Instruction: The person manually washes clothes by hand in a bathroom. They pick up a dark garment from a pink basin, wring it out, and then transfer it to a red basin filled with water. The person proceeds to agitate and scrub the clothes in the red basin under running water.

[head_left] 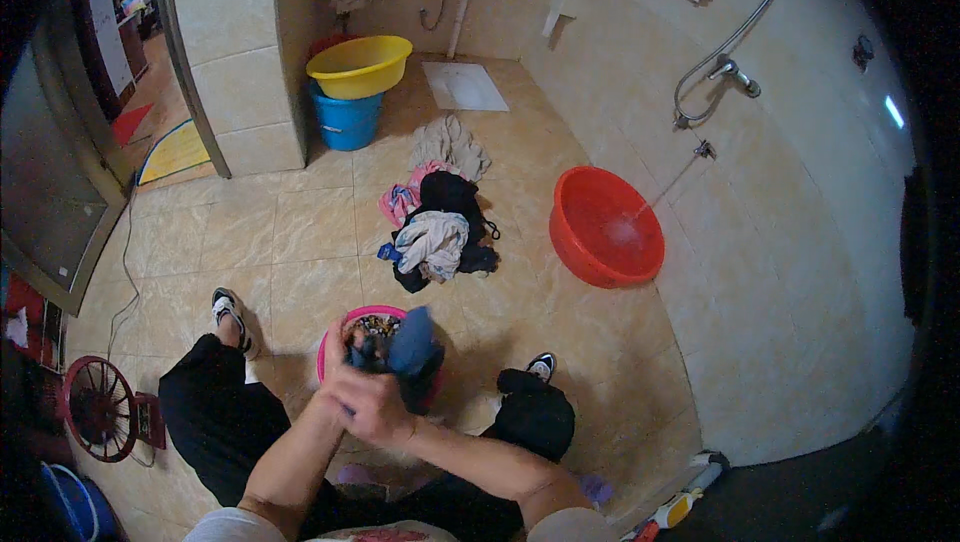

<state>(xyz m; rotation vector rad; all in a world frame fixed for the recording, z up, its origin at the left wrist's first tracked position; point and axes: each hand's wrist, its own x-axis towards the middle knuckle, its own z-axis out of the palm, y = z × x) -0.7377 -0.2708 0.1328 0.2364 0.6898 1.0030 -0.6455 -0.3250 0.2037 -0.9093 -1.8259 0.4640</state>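
1. Right hand (375,409): fingers curled into a fist on the cloth, lying across the left hand near its wrist.
2. Left hand (342,367): at the near side of the cloth, partly covered by the right; whether its fingers grip the cloth cannot be told.
3. Blue cloth (414,345): bunched, dark in its lower folds, raised in front of the hands and above the basin.
4. Pink basin (322,354): round, on the floor beneath the hands, between the person's feet; patterned fabric (376,325) shows inside its far rim.
5. Clothes pile (433,242): heaped on the tiled floor (310,232) beyond the basin, with white, black, pink and grey pieces.
6. Red tub (590,260): right of the pile, near the wall; a thin stream from the wall tap (705,150) falls into its water.
7. Yellow basin (362,67): resting on a blue bucket (346,120) beside the wall corner.
8. White squat toilet (465,88): set in the floor, right of the bucket.
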